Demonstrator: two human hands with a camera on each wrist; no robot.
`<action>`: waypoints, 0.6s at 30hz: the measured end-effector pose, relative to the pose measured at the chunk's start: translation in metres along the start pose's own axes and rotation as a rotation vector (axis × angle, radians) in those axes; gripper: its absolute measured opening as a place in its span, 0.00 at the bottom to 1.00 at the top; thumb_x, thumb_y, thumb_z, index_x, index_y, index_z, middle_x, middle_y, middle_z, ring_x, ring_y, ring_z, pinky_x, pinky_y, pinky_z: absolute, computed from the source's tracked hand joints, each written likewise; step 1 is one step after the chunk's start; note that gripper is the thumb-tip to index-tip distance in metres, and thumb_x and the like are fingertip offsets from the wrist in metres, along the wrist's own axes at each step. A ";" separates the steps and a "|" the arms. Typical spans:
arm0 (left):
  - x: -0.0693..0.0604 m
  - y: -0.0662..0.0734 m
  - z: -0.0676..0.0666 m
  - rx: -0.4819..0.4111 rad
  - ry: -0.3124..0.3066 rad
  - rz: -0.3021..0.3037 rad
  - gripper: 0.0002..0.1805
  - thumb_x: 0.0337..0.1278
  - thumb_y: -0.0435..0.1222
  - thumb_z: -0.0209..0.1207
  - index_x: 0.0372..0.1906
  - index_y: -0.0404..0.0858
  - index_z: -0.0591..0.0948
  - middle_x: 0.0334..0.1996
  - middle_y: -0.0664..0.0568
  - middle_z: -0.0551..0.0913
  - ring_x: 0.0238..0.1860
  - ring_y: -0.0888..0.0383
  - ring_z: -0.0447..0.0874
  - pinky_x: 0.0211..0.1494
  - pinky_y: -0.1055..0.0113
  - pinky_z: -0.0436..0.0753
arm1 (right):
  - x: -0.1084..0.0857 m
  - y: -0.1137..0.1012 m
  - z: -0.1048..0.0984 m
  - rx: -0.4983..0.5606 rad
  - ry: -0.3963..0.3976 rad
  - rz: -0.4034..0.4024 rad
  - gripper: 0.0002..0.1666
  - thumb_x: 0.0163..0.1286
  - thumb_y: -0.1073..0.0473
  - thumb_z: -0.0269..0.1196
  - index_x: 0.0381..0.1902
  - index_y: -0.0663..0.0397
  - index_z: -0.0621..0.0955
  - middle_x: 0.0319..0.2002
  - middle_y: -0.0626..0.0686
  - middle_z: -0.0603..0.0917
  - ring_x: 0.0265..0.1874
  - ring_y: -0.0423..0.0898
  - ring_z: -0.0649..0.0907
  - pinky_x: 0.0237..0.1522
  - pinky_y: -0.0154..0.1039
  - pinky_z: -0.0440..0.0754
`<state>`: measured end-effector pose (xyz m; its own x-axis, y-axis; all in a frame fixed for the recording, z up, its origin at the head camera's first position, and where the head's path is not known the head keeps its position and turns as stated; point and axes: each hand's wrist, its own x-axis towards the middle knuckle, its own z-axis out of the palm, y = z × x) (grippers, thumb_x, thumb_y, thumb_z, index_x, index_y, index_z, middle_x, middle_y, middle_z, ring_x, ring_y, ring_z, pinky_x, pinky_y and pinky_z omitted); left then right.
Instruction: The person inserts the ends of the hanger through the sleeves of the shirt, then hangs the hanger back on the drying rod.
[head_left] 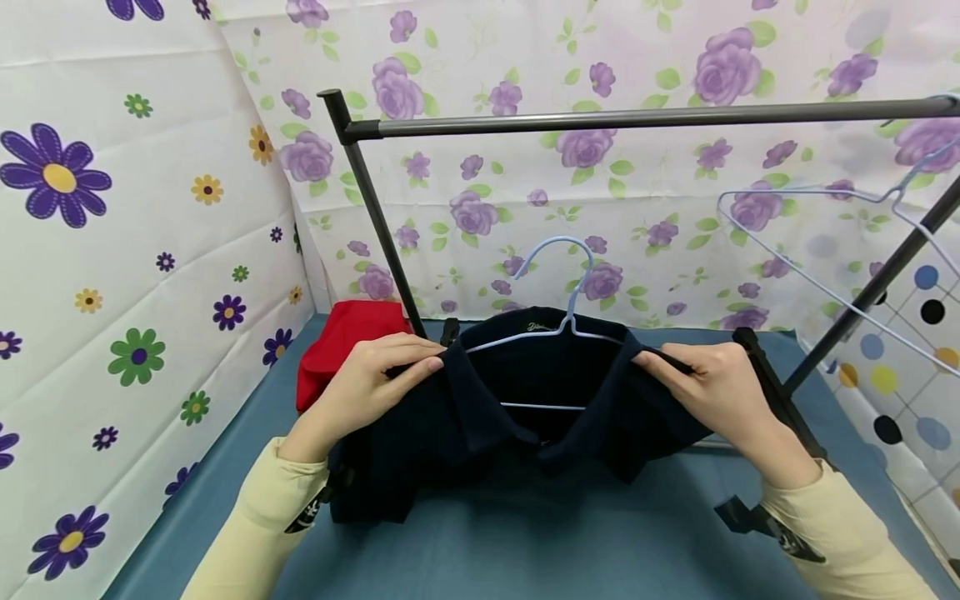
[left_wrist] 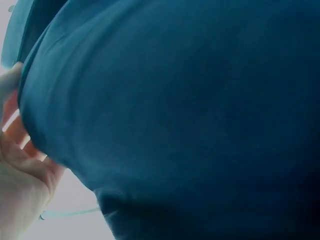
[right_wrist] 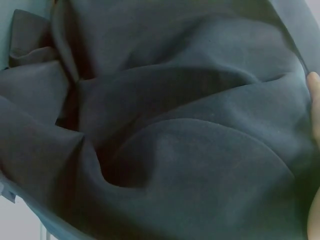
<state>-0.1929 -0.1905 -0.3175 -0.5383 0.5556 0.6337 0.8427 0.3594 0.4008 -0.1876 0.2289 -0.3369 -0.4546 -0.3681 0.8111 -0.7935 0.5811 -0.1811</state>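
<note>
A dark navy collared shirt (head_left: 495,425) hangs spread between both hands in the head view, its collar toward the top. Inside its neck sits a light blue wire hanger (head_left: 573,304), hook up and free of the rail. My left hand (head_left: 371,379) pinches the shirt at the shoulder left of the collar. On the other side my right hand (head_left: 720,387) pinches the opposite shoulder. The wrist views are mostly filled by the shirt's cloth (left_wrist: 175,110), with part of the left hand (left_wrist: 25,170) and the right hand's fingers (right_wrist: 314,100) at the edges.
A grey metal clothes rail (head_left: 600,121) spans the back above the shirt. A second wire hanger (head_left: 810,193) is at the right. Red cloth (head_left: 345,342) lies behind my left hand on the blue table surface (head_left: 540,550). Flowered sheets (head_left: 465,75) line the walls.
</note>
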 end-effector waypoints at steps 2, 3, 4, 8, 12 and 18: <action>0.002 0.001 0.001 -0.002 0.046 0.031 0.15 0.57 0.23 0.67 0.48 0.37 0.88 0.45 0.51 0.88 0.46 0.57 0.85 0.51 0.67 0.82 | 0.000 0.000 0.000 -0.003 0.002 0.006 0.32 0.75 0.34 0.53 0.14 0.40 0.63 0.13 0.40 0.51 0.12 0.32 0.49 0.18 0.28 0.47; 0.003 0.002 0.001 -0.005 0.071 0.046 0.15 0.56 0.22 0.67 0.48 0.37 0.88 0.45 0.50 0.88 0.45 0.56 0.85 0.51 0.67 0.82 | -0.001 0.000 0.001 -0.005 0.006 0.007 0.32 0.75 0.34 0.53 0.14 0.40 0.63 0.13 0.39 0.51 0.12 0.32 0.49 0.18 0.28 0.47; 0.004 0.003 0.002 -0.008 0.095 0.060 0.15 0.55 0.22 0.67 0.47 0.36 0.89 0.44 0.50 0.88 0.45 0.56 0.85 0.51 0.68 0.82 | -0.001 0.000 0.001 -0.007 0.008 0.010 0.32 0.75 0.34 0.53 0.14 0.40 0.63 0.13 0.39 0.51 0.12 0.33 0.49 0.18 0.28 0.47; 0.008 0.008 0.001 -0.003 0.178 0.108 0.16 0.53 0.20 0.67 0.46 0.36 0.89 0.44 0.50 0.88 0.45 0.55 0.85 0.53 0.68 0.80 | -0.001 0.001 0.003 -0.021 0.022 0.013 0.33 0.74 0.33 0.53 0.13 0.41 0.62 0.14 0.37 0.50 0.11 0.34 0.49 0.18 0.29 0.46; 0.010 0.014 0.002 0.007 0.182 0.135 0.16 0.52 0.22 0.68 0.47 0.36 0.89 0.46 0.50 0.88 0.47 0.54 0.84 0.52 0.68 0.80 | 0.000 -0.001 0.004 -0.045 0.039 0.034 0.34 0.74 0.34 0.54 0.12 0.42 0.62 0.14 0.35 0.50 0.11 0.33 0.49 0.17 0.30 0.46; 0.007 0.018 0.005 0.041 0.069 0.099 0.18 0.54 0.25 0.69 0.51 0.38 0.87 0.53 0.48 0.85 0.53 0.53 0.82 0.55 0.68 0.80 | -0.002 0.001 0.003 -0.023 0.054 0.038 0.33 0.74 0.34 0.54 0.13 0.41 0.62 0.13 0.37 0.51 0.11 0.33 0.50 0.18 0.29 0.47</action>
<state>-0.1816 -0.1767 -0.3088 -0.4493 0.5378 0.7134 0.8902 0.3366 0.3069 -0.1886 0.2282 -0.3402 -0.4613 -0.3060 0.8328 -0.7661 0.6108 -0.2000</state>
